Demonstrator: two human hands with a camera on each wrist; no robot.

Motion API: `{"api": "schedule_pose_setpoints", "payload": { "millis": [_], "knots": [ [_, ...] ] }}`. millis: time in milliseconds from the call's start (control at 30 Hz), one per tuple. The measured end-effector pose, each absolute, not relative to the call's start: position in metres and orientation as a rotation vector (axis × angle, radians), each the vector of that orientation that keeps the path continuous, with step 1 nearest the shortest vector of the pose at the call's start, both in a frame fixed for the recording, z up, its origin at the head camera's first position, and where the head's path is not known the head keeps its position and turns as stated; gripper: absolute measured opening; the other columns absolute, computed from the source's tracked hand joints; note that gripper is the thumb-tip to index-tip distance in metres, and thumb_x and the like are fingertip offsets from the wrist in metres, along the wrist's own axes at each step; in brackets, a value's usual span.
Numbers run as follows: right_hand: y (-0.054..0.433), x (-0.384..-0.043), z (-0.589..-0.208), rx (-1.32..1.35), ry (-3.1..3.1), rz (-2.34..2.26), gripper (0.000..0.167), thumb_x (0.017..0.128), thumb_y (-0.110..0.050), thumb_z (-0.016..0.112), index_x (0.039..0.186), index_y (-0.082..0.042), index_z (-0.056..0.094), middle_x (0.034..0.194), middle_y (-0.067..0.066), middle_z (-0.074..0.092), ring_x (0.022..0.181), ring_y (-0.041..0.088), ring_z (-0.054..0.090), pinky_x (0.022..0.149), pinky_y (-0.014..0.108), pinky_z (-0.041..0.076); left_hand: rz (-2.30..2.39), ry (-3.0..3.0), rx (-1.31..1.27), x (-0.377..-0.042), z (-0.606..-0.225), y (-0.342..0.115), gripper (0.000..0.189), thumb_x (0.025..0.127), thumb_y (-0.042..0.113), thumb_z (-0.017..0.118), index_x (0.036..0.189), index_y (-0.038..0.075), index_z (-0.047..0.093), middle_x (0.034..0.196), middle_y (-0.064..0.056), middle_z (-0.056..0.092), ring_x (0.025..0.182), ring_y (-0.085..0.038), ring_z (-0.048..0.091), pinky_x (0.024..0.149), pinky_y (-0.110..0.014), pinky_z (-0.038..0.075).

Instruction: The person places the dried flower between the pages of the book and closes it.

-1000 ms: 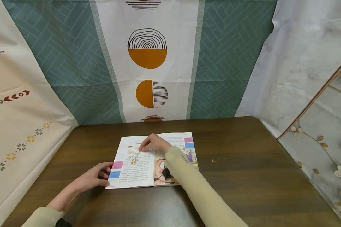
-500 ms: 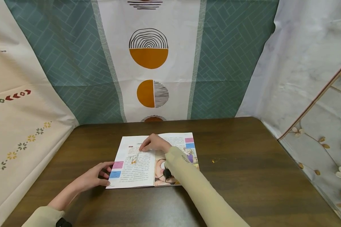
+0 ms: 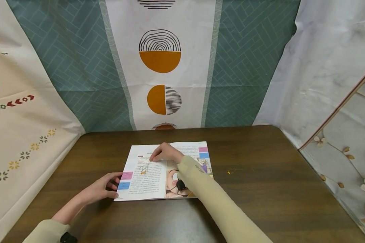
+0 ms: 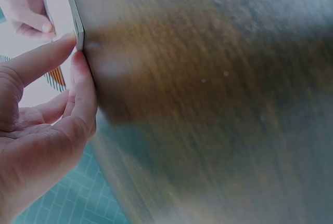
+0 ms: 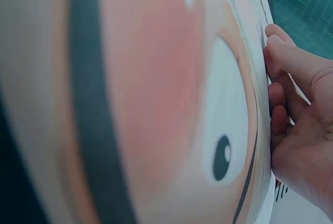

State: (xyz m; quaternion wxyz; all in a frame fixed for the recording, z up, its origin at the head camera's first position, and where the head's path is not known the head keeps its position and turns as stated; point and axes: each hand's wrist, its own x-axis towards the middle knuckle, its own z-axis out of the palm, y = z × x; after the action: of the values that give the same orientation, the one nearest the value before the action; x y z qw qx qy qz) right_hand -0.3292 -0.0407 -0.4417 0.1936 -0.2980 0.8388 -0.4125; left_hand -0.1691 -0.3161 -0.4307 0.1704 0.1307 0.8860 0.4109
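Observation:
An open book (image 3: 149,187) lies on the brown table (image 3: 255,209), with printed text and a cartoon picture on its pages. My left hand (image 3: 98,189) grips its left edge, thumb by the near corner; in the left wrist view the thumb and a finger meet at the book's corner (image 4: 78,26). Over the left page, my right hand (image 3: 167,152) pinches the thin stem of a small dried flower sprig (image 3: 144,170), whose yellow blooms point toward me. The right wrist view shows the right hand (image 5: 302,89) low against the page, with the sprig hidden.
A second dried sprig (image 3: 229,171) with a yellow bloom lies on the table right of the book. Behind the table hangs a patterned curtain (image 3: 240,67), with printed cloth (image 3: 27,141) at the left and floral cloth (image 3: 346,141) at the right.

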Motion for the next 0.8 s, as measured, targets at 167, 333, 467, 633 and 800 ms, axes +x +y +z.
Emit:
{"api": "schedule_pose_setpoints", "payload": {
  "millis": [167,333,467,633,800],
  "knots": [
    [-0.038,-0.329,-0.442,-0.869,2.337,-1.169,0.013,0.091,-0.013,0.070,0.101,-0.014,0.079,0.106,0.000,0.076,0.098,0.011,0.064,0.091,0.026,0.049,1.169,2.515,0.369,-0.169,-0.433,-0.316,0.078,0.079,0.002,0.077,0.143,-0.013,0.033,0.117,-0.022,0.046,0.100,-0.027,0.056,0.073,-0.021,0.050],
    [-0.028,-0.328,-0.432,-0.922,2.316,-1.118,0.019,0.093,-0.015,0.068,0.110,-0.012,0.076,0.112,0.001,0.073,0.093,0.010,0.060,0.086,0.023,0.047,1.177,2.516,0.374,-0.169,-0.434,-0.318,0.079,0.079,0.003,0.077,0.142,-0.014,0.034,0.117,-0.023,0.047,0.101,-0.027,0.056,0.072,-0.022,0.051],
    [-0.015,-0.328,-0.418,-0.978,2.368,-1.054,0.022,0.093,-0.013,0.068,0.114,-0.009,0.074,0.110,0.006,0.073,0.094,0.012,0.060,0.086,0.022,0.048,1.186,2.507,0.376,-0.172,-0.436,-0.318,0.080,0.079,0.003,0.078,0.143,-0.013,0.034,0.119,-0.022,0.047,0.102,-0.029,0.056,0.073,-0.022,0.051],
    [0.002,-0.319,-0.401,-0.977,2.417,-1.065,0.024,0.094,-0.015,0.067,0.115,-0.007,0.073,0.110,0.008,0.072,0.100,0.019,0.064,0.085,0.023,0.051,1.185,2.500,0.401,-0.172,-0.436,-0.319,0.080,0.079,0.005,0.078,0.143,-0.014,0.033,0.119,-0.023,0.046,0.101,-0.028,0.056,0.073,-0.022,0.051],
    [0.017,-0.306,-0.389,-0.958,2.499,-1.097,0.021,0.094,-0.018,0.067,0.112,-0.008,0.074,0.106,0.005,0.073,0.093,0.021,0.065,0.078,0.022,0.051,1.183,2.498,0.395,-0.171,-0.433,-0.318,0.079,0.080,0.004,0.078,0.143,-0.014,0.033,0.118,-0.023,0.046,0.101,-0.028,0.056,0.072,-0.022,0.050]
  ]
}}
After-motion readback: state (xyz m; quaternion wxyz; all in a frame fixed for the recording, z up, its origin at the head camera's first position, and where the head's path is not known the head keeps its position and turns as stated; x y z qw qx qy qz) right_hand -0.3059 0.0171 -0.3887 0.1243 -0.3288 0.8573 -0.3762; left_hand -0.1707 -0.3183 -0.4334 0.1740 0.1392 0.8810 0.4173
